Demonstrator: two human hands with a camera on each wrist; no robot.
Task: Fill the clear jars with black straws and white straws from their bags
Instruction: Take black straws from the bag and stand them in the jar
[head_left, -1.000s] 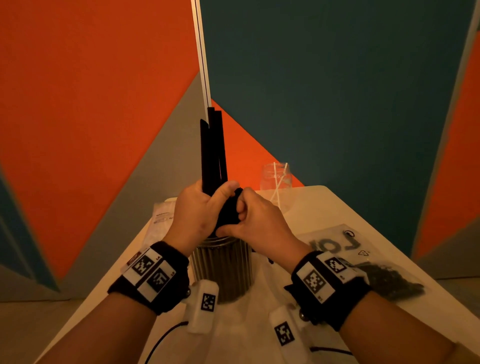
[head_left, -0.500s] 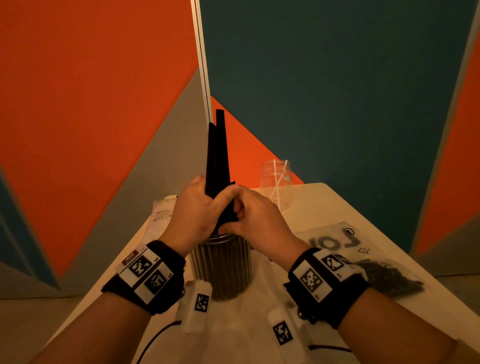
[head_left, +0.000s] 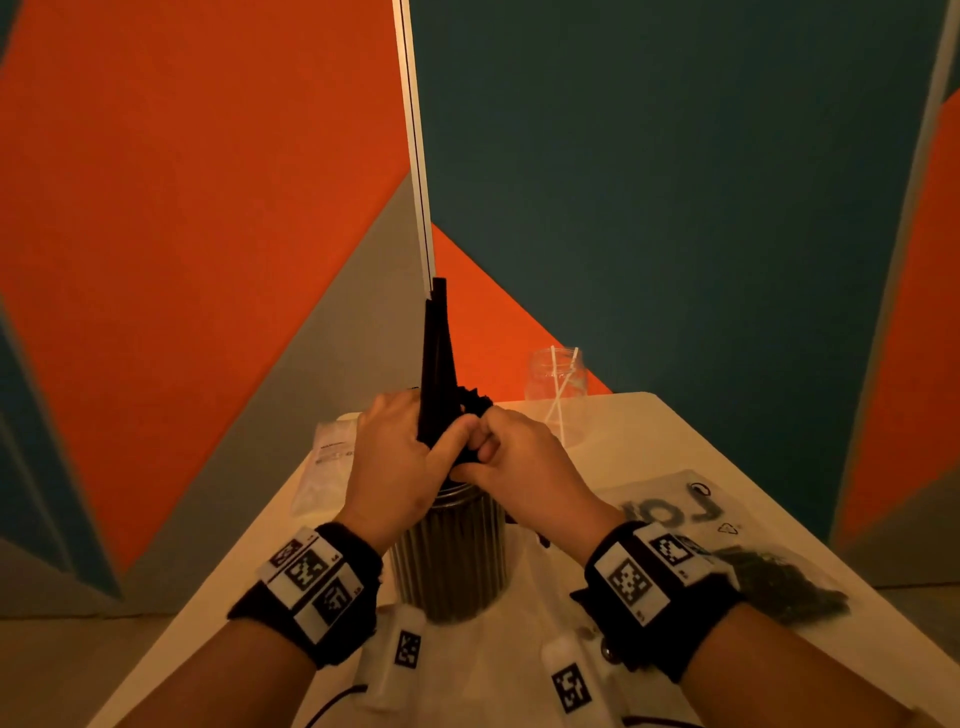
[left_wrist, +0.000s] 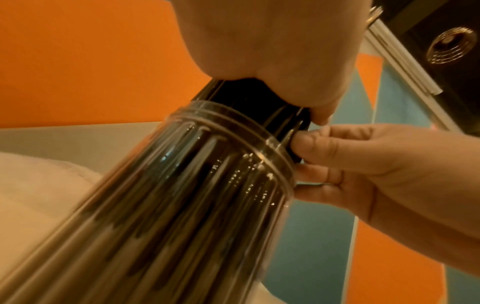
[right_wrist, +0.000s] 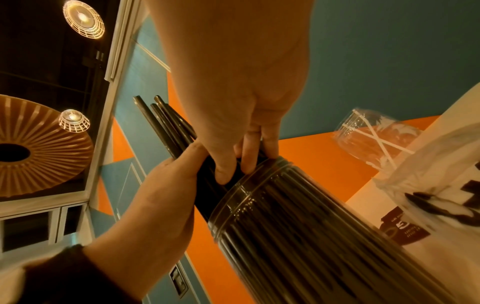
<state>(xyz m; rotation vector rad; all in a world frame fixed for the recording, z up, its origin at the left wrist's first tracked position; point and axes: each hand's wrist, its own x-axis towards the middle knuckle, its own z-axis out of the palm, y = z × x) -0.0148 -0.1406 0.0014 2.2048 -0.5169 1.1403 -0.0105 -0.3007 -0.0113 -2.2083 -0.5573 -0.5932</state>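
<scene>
The fingers (right_wrist: 246, 162) of the right hand (head_left: 524, 467) curl against the bundle of black straws (head_left: 439, 364) just above the mouth of the near clear jar (head_left: 449, 556), thumb and fingertips pinching the straws from the right of the frame. The left hand (head_left: 397, 462) wraps the same bundle from the left, its thumb laid across the front and touching the right hand's fingers, so both hands are clamped on the straws at the centre of the head view. In the left wrist view the straws pass down through the jar's ribbed rim (left_wrist: 233, 131) and fill it densely. A few straws stand taller than the rest, their tips rising toward the centre of the frame in front of a white wall strip (head_left: 415, 145).

The jar stands upright on the desk (head_left: 649, 441), in the lower centre. Behind it, to the right of centre, a second clear jar (head_left: 556, 384) holds a few white straws (head_left: 561, 395) that lean and cross. A clear bag with white contents (head_left: 327, 462) lies at the left edge of the desk. At the lower right lies a printed clear bag with black straws (head_left: 779, 582) inside. Both wrists wear black bands (head_left: 311, 587) with square-patterned tags.
</scene>
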